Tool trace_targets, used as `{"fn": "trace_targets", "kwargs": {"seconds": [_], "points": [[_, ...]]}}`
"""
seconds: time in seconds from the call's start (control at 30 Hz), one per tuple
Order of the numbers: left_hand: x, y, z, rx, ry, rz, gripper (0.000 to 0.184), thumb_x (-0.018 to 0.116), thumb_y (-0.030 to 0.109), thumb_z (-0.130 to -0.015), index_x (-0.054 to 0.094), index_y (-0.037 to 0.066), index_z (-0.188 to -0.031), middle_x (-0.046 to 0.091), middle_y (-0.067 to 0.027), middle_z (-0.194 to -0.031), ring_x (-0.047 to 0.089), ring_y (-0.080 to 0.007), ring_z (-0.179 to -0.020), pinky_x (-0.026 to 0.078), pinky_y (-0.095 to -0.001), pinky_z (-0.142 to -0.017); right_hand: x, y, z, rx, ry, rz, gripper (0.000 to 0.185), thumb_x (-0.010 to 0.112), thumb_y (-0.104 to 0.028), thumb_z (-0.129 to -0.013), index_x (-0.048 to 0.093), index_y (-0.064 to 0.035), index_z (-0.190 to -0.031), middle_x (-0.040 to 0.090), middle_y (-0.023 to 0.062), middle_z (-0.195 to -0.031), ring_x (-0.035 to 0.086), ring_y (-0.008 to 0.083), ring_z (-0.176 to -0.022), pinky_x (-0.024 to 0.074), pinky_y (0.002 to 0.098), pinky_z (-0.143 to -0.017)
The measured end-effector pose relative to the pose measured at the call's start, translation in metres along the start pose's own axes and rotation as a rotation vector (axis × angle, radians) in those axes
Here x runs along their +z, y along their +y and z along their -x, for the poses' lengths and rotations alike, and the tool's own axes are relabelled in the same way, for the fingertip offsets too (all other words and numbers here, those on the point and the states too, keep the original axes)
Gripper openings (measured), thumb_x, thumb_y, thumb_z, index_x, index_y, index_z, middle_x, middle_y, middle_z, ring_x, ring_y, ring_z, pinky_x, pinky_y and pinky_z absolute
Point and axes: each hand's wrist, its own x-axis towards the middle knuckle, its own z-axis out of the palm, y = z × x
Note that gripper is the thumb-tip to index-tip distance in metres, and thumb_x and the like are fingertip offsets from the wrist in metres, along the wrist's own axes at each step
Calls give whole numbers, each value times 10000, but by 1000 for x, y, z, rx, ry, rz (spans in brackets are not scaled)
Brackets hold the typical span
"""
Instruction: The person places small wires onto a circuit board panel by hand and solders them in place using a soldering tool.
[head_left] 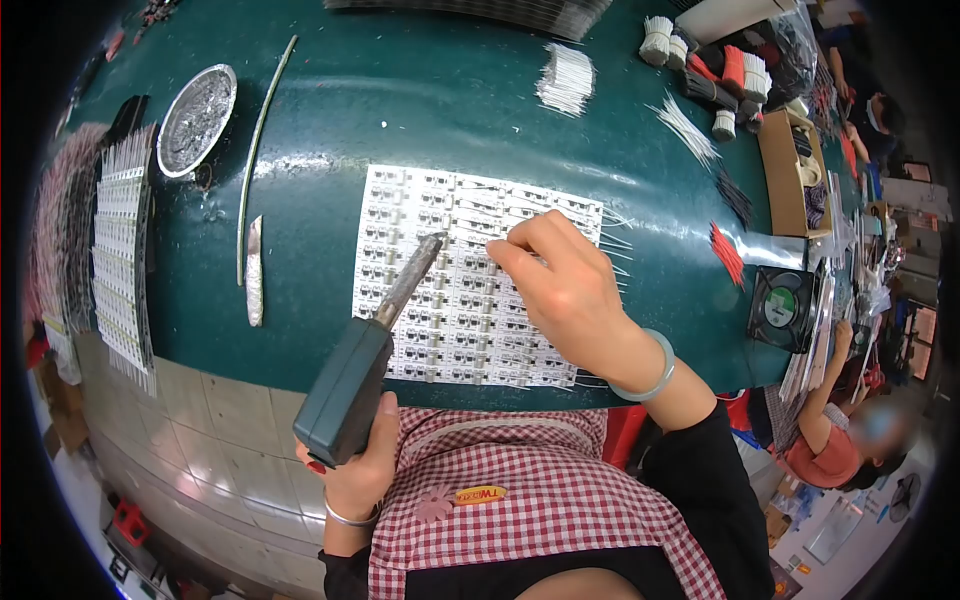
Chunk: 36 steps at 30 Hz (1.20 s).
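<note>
My left hand [365,465] is wrapped around the handle of a dark green soldering gun [350,385]. The gun's metal tip [437,241] points up and right, over a sheet of white circuit boards [405,290] lying on the green table. My right hand [565,285] is over the right half of the sheet, thumb and forefinger pinched close to the tip. Whatever those fingers hold is too small to make out. Thin white wires [615,245] stick out past the sheet's right edge, partly hidden by my right hand.
Left on the table are a metal bowl [172,160], a long thin rod [252,180], a wrapped blade [255,285] and stacked board sheets [122,250]. White wires [566,80], red wires [727,255], a cardboard box [785,175] and a small fan [780,307] lie right. Other people sit beyond.
</note>
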Motion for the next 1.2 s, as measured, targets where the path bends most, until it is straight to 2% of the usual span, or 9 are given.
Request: {"fn": "trace_targets", "kwargs": {"seconds": [0.07,0.13,0.23,0.37,0.73,0.93,1.03,1.1,1.2], "points": [[1,-1,0,-14,-1,17,276,734,-48,-904,688,-62,-1176,656,-26,-826,548,-56,-624,421,-220,-537,-2,-4,-1,-1,28,-32,288,678,34,-710,686,21,-997,596,91,-922,594,242,-862,524,326,-668],[-1,-4,2,-18,-10,2,271,737,-46,-903,690,-60,-1169,666,-31,-840,554,-56,-629,427,-218,-540,7,-2,-1,-14,51,-71,326,702,88,-686,707,24,-1006,623,103,-900,616,250,-815,525,347,-636],[4,8,1,-101,80,-3,206,852,101,-817,755,-12,-959,722,-92,-830,657,-193,-631,508,-321,-594,18,5,1,-32,59,-83,344,716,115,-676,716,27,-1008,635,108,-890,625,254,-788,526,358,-624],[2,8,1,-89,32,-39,193,845,99,-811,757,1,-952,722,-93,-830,668,-213,-644,510,-325,-610,25,9,4,-48,48,-47,295,674,42,-705,689,15,-999,598,92,-915,593,240,-855,530,330,-681],[0,20,-15,71,-72,-92,197,798,39,-814,718,-49,-971,715,-136,-899,691,-231,-691,543,-333,-642,28,10,4,-52,51,-21,281,674,41,-709,686,23,-990,588,96,-913,593,235,-861,538,320,-657],[0,20,-15,140,-60,-138,181,792,38,-827,721,-45,-971,711,-125,-874,683,-221,-669,539,-329,-629,26,9,4,-53,44,-18,261,667,32,-721,678,23,-982,582,95,-913,588,233,-857,538,320,-636],[-3,6,2,-47,-19,-75,187,805,62,-834,735,-29,-981,722,-120,-853,686,-214,-665,539,-327,-629,27,9,4,-47,41,-14,259,665,33,-722,676,21,-980,579,94,-913,585,233,-856,538,321,-635],[-2,-4,8,4,14,-32,228,769,9,-882,692,-40,-1091,675,-52,-816,598,-122,-630,465,-266,-573,27,9,5,-46,41,-12,259,665,34,-721,675,19,-980,578,94,-914,584,233,-857,538,320,-635],[-7,-8,10,16,-9,-30,263,736,-29,-916,667,-50,-1169,648,-21,-792,549,-68,-613,420,-226,-543,26,9,5,-44,35,-11,260,666,35,-718,676,17,-977,579,93,-917,583,232,-861,538,319,-639]]}}
